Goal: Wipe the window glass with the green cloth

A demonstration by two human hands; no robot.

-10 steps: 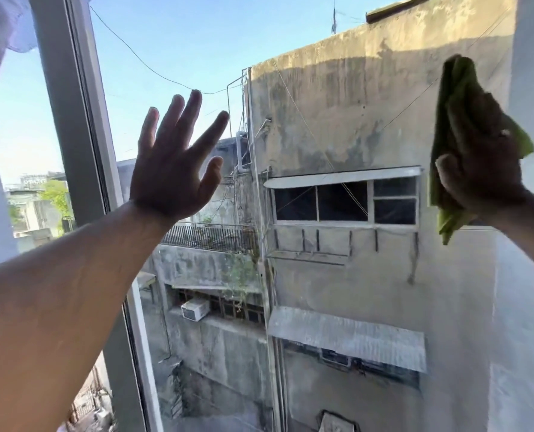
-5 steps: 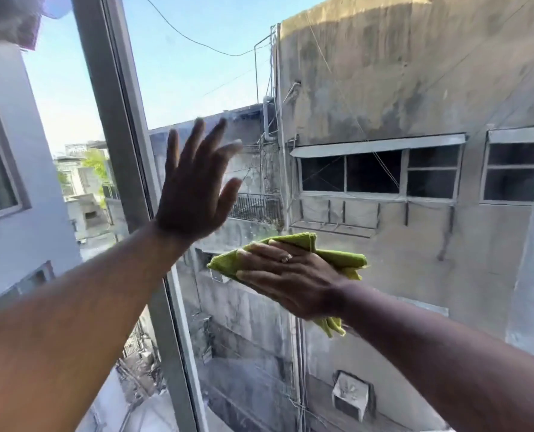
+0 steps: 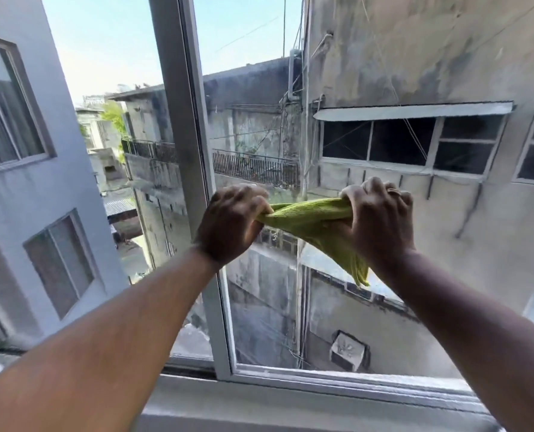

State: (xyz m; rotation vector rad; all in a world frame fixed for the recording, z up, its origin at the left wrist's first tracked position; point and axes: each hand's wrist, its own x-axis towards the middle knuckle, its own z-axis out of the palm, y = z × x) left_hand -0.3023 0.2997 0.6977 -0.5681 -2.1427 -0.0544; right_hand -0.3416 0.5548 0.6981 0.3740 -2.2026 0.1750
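Green cloth [image 3: 309, 218] — bunched, stretched taut, ribbed

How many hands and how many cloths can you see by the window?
Hands: 2, the left hand and the right hand, both closed on the cloth.
Green cloths: 1, the green cloth, stretched between them.
Total: 3

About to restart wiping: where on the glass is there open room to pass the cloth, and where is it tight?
Open glass lies above both hands, up to the top of view, and below them down to the bottom rail. It is tight at the left, where the left hand sits by the vertical frame. Both it and the right hand grip the green cloth.
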